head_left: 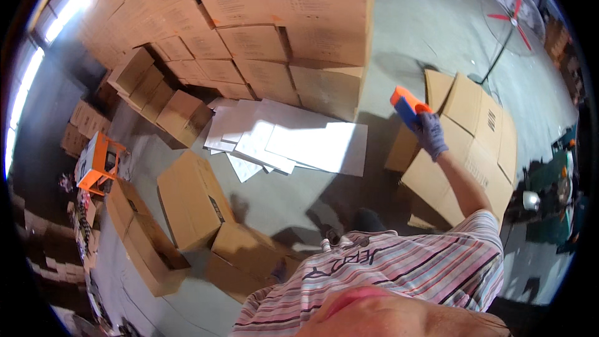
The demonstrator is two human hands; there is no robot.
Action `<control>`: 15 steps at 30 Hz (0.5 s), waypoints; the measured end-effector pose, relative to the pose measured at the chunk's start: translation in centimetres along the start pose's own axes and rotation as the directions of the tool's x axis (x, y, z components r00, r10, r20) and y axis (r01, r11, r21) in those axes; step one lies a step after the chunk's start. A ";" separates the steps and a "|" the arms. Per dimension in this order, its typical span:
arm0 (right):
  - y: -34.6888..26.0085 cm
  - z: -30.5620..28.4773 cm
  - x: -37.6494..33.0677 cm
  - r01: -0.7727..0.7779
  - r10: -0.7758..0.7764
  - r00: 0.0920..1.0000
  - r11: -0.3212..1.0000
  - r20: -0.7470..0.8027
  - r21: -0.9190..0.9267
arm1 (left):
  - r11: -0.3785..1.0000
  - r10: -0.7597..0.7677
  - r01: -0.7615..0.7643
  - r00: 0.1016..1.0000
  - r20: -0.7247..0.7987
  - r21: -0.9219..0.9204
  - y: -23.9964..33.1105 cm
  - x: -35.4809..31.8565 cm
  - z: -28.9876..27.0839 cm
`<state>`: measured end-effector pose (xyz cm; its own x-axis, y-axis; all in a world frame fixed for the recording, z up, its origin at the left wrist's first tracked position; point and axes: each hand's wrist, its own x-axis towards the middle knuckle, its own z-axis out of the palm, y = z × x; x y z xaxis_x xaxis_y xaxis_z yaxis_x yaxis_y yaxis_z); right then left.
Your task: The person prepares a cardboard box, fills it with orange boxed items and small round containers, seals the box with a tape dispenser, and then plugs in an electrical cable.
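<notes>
**Raised tool over a littered cardboard floor**

Position: The right hand [430, 134], in a grey knit glove, is lifted at arm's length and wrapped closed around an orange-and-blue handheld tool [405, 106], apparently a tape dispenser, though its working end is too small to confirm. The tool sits above the flattened cardboard [474, 143], between it and the tall carton stack [293, 31]. The left hand is out of view; its state cannot be told.

Risks, as judged:
1. The tool is held high, clear of any support. A loosened grip in the soft glove would drop it onto the concrete floor [405, 25].
2. White sheets [287, 137], lying loose and overlapping at the foot of the carton stack, look smooth; a step on them could slide.
3. Loose boxes [193, 200], left of the flattened cardboard, crowd the walkway and could catch a foot.
4. The carton stack's front corner stands close by; a swing of the arm might strike it.

Materials: brown corrugated board, matte and creased at the folds; tool of hard, glossy plastic; floor grey and even.
</notes>
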<state>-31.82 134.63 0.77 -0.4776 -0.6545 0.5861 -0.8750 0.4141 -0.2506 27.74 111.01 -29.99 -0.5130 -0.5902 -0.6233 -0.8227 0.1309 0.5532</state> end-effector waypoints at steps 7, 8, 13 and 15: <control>1.7 1.8 33.6 0.414 -0.433 0.854 0.901 -0.289 -0.128 | 0.970 -0.152 0.088 0.947 -0.284 -0.227 3.9 3.1 -1.7; 7.6 2.4 40.7 0.434 -0.529 0.795 0.838 -0.298 -0.330 | 0.954 -0.167 0.073 0.936 -0.311 -0.291 5.6 3.8 -0.3; 16.1 9.1 58.9 0.239 -0.284 0.959 0.816 -0.005 -0.526 | 0.768 -0.497 0.199 0.785 -0.371 -0.609 7.7 -3.3 8.4; 13.5 -0.2 75.0 0.172 -0.225 0.974 0.830 -0.036 -0.531 | 0.625 -0.521 -0.005 0.742 -0.422 -0.781 11.1 0.7 15.0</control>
<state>-79.42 91.22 41.50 -0.2651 -0.7078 0.6548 -0.7665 0.5667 0.3023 14.62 124.03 -32.57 0.1518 -0.8421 -0.5175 -0.3199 -0.5373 0.7804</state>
